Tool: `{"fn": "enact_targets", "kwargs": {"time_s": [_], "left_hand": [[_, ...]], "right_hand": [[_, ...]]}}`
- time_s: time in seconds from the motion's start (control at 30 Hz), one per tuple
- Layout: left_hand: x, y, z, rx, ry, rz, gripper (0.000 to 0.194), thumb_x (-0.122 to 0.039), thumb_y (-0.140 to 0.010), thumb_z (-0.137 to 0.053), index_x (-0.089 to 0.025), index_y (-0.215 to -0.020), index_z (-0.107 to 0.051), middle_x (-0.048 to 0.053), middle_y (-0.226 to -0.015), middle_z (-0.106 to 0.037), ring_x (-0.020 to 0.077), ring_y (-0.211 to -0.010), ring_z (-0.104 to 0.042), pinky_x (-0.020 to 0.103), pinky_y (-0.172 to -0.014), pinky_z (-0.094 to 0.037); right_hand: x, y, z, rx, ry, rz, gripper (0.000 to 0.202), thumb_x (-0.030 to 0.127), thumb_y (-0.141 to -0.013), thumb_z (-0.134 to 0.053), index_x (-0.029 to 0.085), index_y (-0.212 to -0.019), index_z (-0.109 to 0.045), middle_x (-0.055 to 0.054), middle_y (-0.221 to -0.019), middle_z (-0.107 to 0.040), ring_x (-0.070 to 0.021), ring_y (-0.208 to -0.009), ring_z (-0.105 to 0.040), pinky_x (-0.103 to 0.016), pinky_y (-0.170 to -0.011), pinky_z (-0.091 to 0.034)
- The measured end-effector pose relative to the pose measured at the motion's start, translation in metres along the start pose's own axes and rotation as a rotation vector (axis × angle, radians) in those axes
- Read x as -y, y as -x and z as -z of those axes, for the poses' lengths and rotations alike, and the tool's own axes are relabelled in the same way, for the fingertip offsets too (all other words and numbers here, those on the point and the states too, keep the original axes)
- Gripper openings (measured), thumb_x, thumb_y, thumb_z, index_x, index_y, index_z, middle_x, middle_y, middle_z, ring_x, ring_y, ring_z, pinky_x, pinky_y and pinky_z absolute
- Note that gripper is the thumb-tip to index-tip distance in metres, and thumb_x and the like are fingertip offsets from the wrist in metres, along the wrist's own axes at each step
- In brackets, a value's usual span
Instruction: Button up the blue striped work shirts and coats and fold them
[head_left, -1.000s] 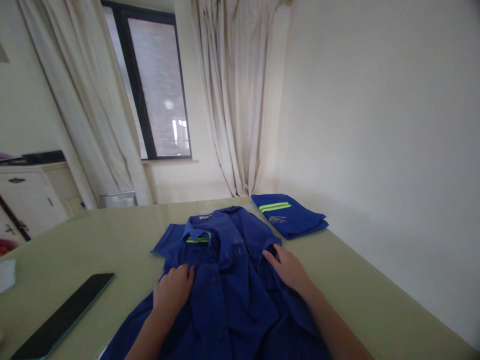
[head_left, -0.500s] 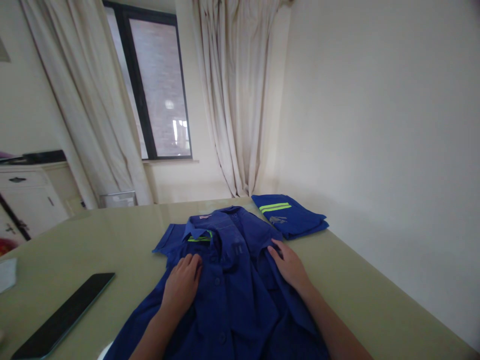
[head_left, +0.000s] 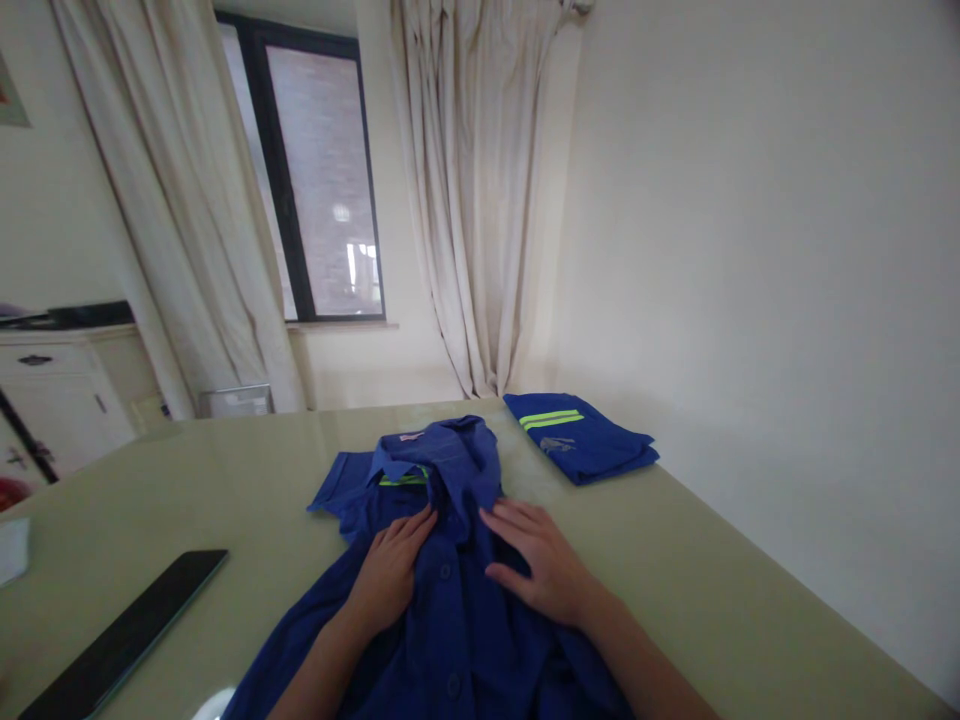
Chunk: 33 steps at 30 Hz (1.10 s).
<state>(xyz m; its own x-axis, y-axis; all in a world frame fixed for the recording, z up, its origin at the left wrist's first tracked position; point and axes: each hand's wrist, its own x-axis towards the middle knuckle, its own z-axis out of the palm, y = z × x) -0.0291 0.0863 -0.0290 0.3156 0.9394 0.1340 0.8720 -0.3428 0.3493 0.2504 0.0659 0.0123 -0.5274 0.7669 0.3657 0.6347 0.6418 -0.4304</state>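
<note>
A blue work shirt [head_left: 469,610] with a buttoned front lies on the table before me, its collar [head_left: 442,470] pointing away. Green lining or stripe shows inside the neck opening, and one short-looking sleeve [head_left: 341,480] sticks out at the left. My left hand [head_left: 394,570] rests on the shirt left of the button strip, fingers laid over the cloth and its thumb hidden. On the shirt's right side, my right hand [head_left: 540,560] presses with fingers stretched and thumb apart. The right side of the shirt is turned inward beneath that hand.
Beyond the shirt at the right, a folded blue garment [head_left: 581,440] with yellow-green stripes lies near the wall. A dark flat tablet-like object [head_left: 131,630] lies at the left on the pale green table [head_left: 247,480]. A white piece [head_left: 13,550] sits at the far left edge.
My right hand has moved left, bringing the shirt's right side inward over the front. My left hand has shifted slightly right, its fingers straighter. The folded garment has stayed put.
</note>
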Motion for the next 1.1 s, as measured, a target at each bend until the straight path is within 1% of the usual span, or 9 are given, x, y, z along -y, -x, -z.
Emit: {"fn": "enact_targets", "kwargs": {"time_s": [0.23, 0.37, 0.43, 0.6, 0.7, 0.77, 0.9, 1.0, 1.1], "left_hand": [[0.007, -0.005, -0.007, -0.161, 0.162, 0.004, 0.048, -0.013, -0.091, -0.036, -0.022, -0.124, -0.070, 0.008, -0.135, -0.069, 0.0229, -0.127, -0.059, 0.042, -0.112, -0.042], [0.006, -0.006, -0.001, -0.241, 0.443, 0.035, 0.028, -0.037, -0.096, -0.045, -0.023, -0.096, -0.070, 0.007, -0.098, -0.078, 0.0237, -0.097, -0.071, 0.036, -0.092, -0.052], [0.004, -0.005, 0.003, -0.249, 0.594, 0.122, 0.036, -0.053, -0.097, -0.044, -0.022, -0.095, -0.063, 0.003, -0.076, -0.075, 0.0226, -0.077, -0.071, 0.033, -0.078, -0.053], [0.001, -0.008, 0.001, -0.250, 0.666, 0.288, 0.059, -0.067, -0.098, -0.032, -0.017, -0.125, -0.051, -0.005, -0.054, -0.063, 0.0230, -0.060, -0.066, 0.032, -0.065, -0.047], [-0.001, -0.010, -0.004, -0.190, 0.483, 0.261, 0.051, -0.055, -0.100, -0.038, -0.018, -0.134, -0.050, -0.004, -0.060, -0.064, 0.0222, -0.062, -0.067, 0.030, -0.060, -0.044], [-0.002, -0.010, -0.007, -0.154, 0.328, 0.228, 0.041, -0.046, -0.100, -0.039, -0.021, -0.129, -0.055, -0.002, -0.067, -0.066, 0.0209, -0.067, -0.069, 0.028, -0.062, -0.044], [-0.001, -0.007, -0.012, -0.225, 0.235, 0.114, 0.046, -0.048, -0.102, -0.037, -0.022, -0.137, -0.052, 0.005, -0.098, -0.074, 0.0230, -0.094, -0.071, 0.034, -0.087, -0.051], [0.001, -0.005, -0.018, -0.349, 0.236, -0.009, 0.057, -0.048, -0.102, -0.039, -0.023, -0.154, -0.035, 0.012, -0.139, -0.062, 0.0238, -0.121, -0.063, 0.041, -0.107, -0.047], [0.003, -0.005, -0.023, -0.304, 0.150, -0.058, 0.056, -0.042, -0.103, -0.039, -0.030, -0.158, -0.033, 0.008, -0.156, -0.049, 0.0264, -0.140, -0.050, 0.047, -0.115, -0.041]], "right_hand": [[0.023, 0.000, -0.027, 0.134, -0.140, 0.175, 0.027, 0.049, -0.093, -0.066, 0.025, -0.090, -0.078, -0.003, -0.090, -0.076, -0.0199, -0.092, -0.066, -0.033, -0.091, -0.045], [0.008, 0.001, -0.021, 0.087, -0.181, 0.040, 0.058, 0.057, -0.097, -0.053, 0.021, -0.052, -0.050, 0.003, -0.054, -0.048, -0.0128, -0.058, -0.046, -0.027, -0.064, -0.037], [0.002, 0.002, -0.016, 0.156, -0.279, -0.069, 0.067, 0.065, -0.096, -0.050, 0.020, -0.049, -0.034, 0.006, -0.050, -0.028, -0.0100, -0.051, -0.031, -0.027, -0.053, -0.026], [-0.008, 0.000, -0.016, 0.063, -0.354, -0.250, 0.053, 0.065, -0.094, -0.057, 0.020, -0.067, -0.050, 0.008, -0.056, -0.038, -0.0099, -0.054, -0.038, -0.026, -0.052, -0.024], [-0.008, -0.002, -0.021, -0.048, -0.323, -0.320, 0.034, 0.050, -0.089, -0.068, 0.021, -0.105, -0.061, 0.007, -0.066, -0.055, -0.0131, -0.059, -0.050, -0.025, -0.056, -0.037], [-0.007, -0.002, -0.021, -0.104, -0.268, -0.297, 0.050, 0.039, -0.086, -0.071, 0.024, -0.131, -0.055, 0.001, -0.088, -0.066, -0.0169, -0.072, -0.060, -0.029, -0.068, -0.048], [-0.004, -0.001, -0.019, -0.096, -0.187, -0.174, 0.064, 0.030, -0.090, -0.063, 0.031, -0.151, -0.046, -0.008, -0.137, -0.060, -0.0251, -0.117, -0.061, -0.040, -0.104, -0.048], [-0.004, 0.000, -0.021, -0.032, -0.145, -0.181, 0.061, 0.025, -0.090, -0.059, 0.029, -0.150, -0.051, -0.009, -0.146, -0.056, -0.0264, -0.133, -0.052, -0.044, -0.116, -0.039], [-0.007, 0.000, -0.025, -0.019, -0.111, -0.200, 0.059, 0.022, -0.088, -0.058, 0.023, -0.147, -0.055, -0.011, -0.147, -0.057, -0.0270, -0.137, -0.050, -0.046, -0.120, -0.035]]}}
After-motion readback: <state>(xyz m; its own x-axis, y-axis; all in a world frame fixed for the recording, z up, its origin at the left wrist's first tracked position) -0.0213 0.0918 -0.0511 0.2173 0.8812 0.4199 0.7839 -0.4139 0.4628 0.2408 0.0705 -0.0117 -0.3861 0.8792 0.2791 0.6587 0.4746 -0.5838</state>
